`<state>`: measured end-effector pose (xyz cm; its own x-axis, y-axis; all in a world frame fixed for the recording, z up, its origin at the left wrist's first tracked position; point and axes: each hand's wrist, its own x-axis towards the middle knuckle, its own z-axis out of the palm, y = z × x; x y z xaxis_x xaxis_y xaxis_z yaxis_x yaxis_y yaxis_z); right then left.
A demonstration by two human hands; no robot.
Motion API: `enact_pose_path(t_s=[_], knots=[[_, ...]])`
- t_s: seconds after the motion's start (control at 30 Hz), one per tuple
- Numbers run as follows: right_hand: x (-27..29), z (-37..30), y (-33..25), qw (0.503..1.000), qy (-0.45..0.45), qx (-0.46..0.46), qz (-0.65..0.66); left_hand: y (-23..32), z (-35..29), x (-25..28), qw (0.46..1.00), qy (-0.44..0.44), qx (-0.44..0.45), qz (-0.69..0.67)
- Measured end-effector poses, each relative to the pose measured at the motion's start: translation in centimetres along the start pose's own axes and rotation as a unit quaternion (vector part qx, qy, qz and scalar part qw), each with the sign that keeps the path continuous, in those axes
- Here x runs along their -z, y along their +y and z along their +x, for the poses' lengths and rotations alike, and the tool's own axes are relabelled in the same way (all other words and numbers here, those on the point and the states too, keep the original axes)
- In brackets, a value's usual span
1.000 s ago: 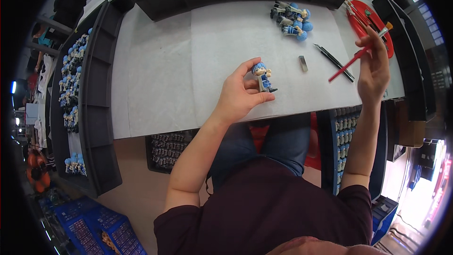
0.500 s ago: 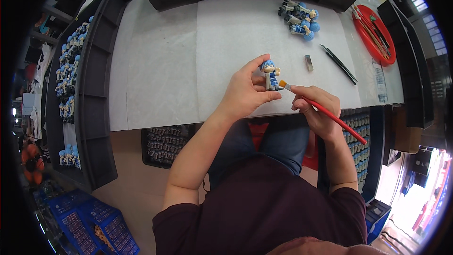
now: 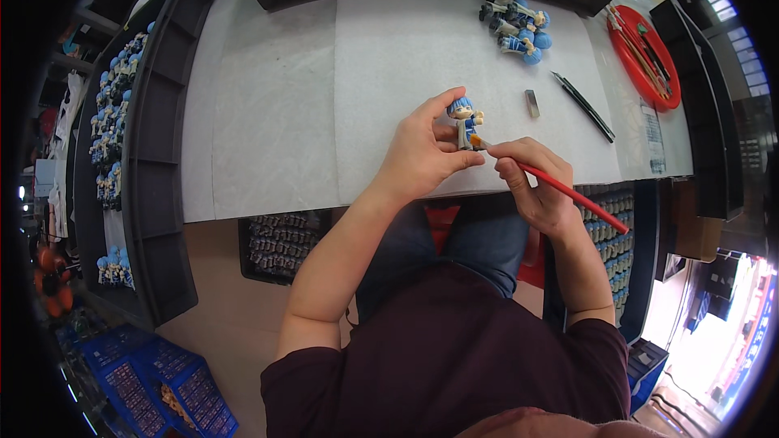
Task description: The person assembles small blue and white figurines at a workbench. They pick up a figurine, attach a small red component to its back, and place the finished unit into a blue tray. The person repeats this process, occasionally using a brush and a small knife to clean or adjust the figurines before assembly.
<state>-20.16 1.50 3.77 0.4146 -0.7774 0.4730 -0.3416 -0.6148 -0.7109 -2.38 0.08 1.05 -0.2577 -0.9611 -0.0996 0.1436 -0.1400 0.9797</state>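
A small blue-haired figurine (image 3: 465, 120) stands upright between the fingers and thumb of my left hand (image 3: 419, 150), its head under the fingertips and its feet by the thumb. My right hand (image 3: 540, 182) is closed round a red-handled paintbrush (image 3: 586, 207). The brush's flat, orange-yellow bristles lie against the figurine's lower front. Farther right on the white table covering (image 3: 389, 57) are a small metal block (image 3: 531, 104) and a dark pen-like tool (image 3: 584, 107).
Several similar figurines (image 3: 519, 28) lie in a heap at the far right. A red dish (image 3: 661, 85) of brushes sits beyond. Dark trays edge the table, one at the left (image 3: 158, 170) holding rows of figurines. Blue crates (image 3: 154, 381) stand at the lower left.
My right hand has moved slightly left, bringing the brush's bristles from beside the figurine onto its lower front. My left hand keeps its hold, nearly still.
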Motion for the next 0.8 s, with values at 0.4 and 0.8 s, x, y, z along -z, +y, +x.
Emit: enact_pose_path(t_s=[0.4,0.8], knots=[[0.40,-0.04,0.06,0.999,-0.016,-0.046,-0.015,-0.34,0.00,0.05,1.000,0.009,-0.014,-0.004],[-0.41,-0.13,0.23,0.988,0.028,-0.147,0.029,-0.24,0.09,0.12,1.000,0.008,-0.019,-0.005]])
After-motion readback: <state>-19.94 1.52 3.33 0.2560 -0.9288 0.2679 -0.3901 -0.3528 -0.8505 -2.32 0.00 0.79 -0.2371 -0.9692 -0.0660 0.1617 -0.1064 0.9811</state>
